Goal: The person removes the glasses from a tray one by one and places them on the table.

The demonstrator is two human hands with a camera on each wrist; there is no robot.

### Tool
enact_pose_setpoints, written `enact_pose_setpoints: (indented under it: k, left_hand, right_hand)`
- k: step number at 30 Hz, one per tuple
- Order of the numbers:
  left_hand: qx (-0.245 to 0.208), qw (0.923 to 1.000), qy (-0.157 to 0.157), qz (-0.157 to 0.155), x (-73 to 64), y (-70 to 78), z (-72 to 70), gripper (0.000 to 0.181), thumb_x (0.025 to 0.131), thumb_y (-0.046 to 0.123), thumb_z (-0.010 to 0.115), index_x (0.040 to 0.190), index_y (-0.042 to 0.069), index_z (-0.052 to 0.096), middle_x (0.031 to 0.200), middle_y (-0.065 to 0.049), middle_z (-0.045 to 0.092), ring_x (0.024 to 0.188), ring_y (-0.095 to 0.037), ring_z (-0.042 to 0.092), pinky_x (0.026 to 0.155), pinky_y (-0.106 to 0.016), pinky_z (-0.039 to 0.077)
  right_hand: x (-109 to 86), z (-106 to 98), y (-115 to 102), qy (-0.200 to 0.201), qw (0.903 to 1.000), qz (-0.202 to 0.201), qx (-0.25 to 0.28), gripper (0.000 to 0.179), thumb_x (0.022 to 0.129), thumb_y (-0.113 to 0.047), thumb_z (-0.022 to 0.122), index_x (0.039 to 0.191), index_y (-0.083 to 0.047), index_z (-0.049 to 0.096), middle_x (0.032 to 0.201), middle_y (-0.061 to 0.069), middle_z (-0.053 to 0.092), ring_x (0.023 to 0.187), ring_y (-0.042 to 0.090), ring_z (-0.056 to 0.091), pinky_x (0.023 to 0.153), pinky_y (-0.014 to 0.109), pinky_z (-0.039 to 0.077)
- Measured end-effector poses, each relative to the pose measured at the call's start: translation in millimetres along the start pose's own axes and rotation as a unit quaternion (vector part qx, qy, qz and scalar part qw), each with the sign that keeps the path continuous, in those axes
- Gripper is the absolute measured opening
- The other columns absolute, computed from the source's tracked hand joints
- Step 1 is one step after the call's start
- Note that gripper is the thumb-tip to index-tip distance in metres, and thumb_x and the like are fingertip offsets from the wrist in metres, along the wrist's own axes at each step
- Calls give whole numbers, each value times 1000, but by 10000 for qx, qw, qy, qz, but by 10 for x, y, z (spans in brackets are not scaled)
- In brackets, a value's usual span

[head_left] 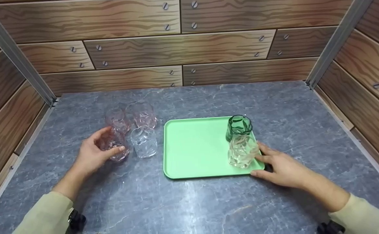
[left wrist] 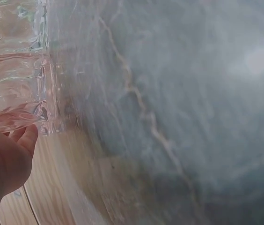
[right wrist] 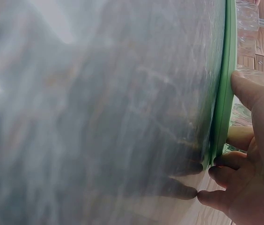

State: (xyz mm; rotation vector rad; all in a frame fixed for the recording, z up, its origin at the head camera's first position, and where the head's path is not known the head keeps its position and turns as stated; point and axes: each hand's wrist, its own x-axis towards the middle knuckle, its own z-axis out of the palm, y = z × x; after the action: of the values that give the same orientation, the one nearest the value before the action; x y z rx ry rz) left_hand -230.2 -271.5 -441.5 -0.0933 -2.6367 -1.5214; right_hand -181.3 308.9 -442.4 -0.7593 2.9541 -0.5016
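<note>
While my left hand (head_left: 93, 151) curves thumb and fingers round a pale pink, faceted see-through tumbler (head_left: 114, 141), my right hand (head_left: 283, 167) spreads at the right end of a light green rectangular tray (head_left: 196, 149), thumb at its near edge, probably to steady it. I cannot tell whether those fingers also touch the clear wavy tumbler (head_left: 241, 152) standing there, just in front of a dark green glass tumbler (head_left: 236, 130). Both sit along the tray's right side, which I judge leaves room for more. My pink one is left of the tray, beside a clear faceted tumbler (head_left: 144, 143), clustered perhaps for easy reach.
</note>
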Motion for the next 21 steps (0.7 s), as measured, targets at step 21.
enact_pose_setpoints:
  k: [21]
  left_hand:
    - [-43,9991,-100,413,-109,161,-231,91,84,12,92,157,-7,41,155,-27,50,143,-41,49,121,-51,38]
  right_hand:
    - [-3,4,2,-104,9999,117,-34,83,98,-66,64,144,3,62,165,28,34,146,52,40,116,68,35]
